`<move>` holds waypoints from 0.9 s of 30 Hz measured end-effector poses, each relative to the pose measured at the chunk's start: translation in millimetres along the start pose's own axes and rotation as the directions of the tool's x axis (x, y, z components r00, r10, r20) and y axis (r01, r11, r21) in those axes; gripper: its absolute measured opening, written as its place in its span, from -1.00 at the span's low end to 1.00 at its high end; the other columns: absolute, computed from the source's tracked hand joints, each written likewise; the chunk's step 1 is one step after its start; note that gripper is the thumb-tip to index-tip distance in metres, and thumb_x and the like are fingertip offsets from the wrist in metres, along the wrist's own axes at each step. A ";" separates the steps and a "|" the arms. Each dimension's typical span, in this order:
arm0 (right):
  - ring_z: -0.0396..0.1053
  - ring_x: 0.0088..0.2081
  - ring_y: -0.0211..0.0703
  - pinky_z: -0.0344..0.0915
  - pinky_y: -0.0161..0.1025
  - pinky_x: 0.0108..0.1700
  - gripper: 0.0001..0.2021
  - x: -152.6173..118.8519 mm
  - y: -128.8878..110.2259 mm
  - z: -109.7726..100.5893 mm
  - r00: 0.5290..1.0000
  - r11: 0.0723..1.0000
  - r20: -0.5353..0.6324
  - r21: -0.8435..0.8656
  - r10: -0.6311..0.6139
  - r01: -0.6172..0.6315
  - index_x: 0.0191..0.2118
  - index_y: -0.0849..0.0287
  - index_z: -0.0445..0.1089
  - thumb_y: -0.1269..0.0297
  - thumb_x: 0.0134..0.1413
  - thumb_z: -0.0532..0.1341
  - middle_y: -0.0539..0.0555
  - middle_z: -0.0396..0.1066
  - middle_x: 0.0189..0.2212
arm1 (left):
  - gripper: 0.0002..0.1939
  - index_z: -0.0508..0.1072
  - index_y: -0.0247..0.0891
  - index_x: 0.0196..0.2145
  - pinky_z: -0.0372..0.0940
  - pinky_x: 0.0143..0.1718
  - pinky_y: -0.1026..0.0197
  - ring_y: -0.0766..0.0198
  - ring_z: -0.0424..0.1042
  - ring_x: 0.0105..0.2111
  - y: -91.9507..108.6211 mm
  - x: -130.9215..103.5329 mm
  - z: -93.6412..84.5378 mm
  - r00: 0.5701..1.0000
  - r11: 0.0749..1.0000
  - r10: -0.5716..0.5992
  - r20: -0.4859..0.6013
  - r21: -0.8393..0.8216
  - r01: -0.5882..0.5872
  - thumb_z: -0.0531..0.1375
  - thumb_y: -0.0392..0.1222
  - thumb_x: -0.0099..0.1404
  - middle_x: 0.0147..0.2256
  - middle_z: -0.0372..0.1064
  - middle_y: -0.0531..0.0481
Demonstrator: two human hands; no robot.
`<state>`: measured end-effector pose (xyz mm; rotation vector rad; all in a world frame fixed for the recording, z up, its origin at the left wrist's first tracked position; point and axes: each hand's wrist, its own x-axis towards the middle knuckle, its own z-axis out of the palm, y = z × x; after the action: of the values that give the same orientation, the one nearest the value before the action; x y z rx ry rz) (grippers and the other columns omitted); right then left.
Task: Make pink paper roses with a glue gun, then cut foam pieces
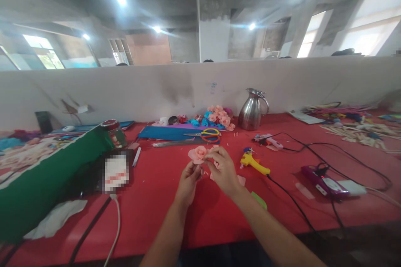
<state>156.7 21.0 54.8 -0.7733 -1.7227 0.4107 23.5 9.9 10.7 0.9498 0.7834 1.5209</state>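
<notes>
A pink paper flower (199,154) with layered petals is held up over the red table. Below it, my left hand (189,179) is closed, its thumb and fingers pinched at the flower's underside. My right hand (223,170) pinches the flower's right edge between thumb and fingers. Several pink paper pieces (241,180) lie beneath and beside my right hand. To the right of that hand rests a yellow glue gun (255,164) with a black cord. Scissors (209,134) with yellow and red handles lie beyond the flower, at the edge of blue sheets (169,132).
A steel jug (251,110) stands by the white partition (140,87), beside finished flowers (221,117). On the right are a purple power strip (325,183) and looping cords. A green box (56,175) and a glass jar (113,133) stand left. A green object (259,200) lies near my right forearm.
</notes>
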 end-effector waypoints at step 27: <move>0.25 -0.30 -0.19 0.27 -0.23 -0.27 -0.75 -25.6 2.0 -5.6 0.854 0.815 -0.101 -0.374 -0.510 0.442 -0.21 0.04 0.45 0.53 0.03 0.21 0.05 0.27 -0.38 | -0.74 0.52 -0.27 -0.29 0.23 -0.38 0.31 0.36 0.32 -0.49 -10.0 2.4 -4.4 0.994 0.989 0.107 -0.010 0.101 -0.105 0.33 -0.17 0.02 -0.38 0.47 -0.03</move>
<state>166.1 4.4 36.8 -0.5618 -1.7432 -0.3132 24.0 13.9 0.4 1.0697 0.8384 1.5944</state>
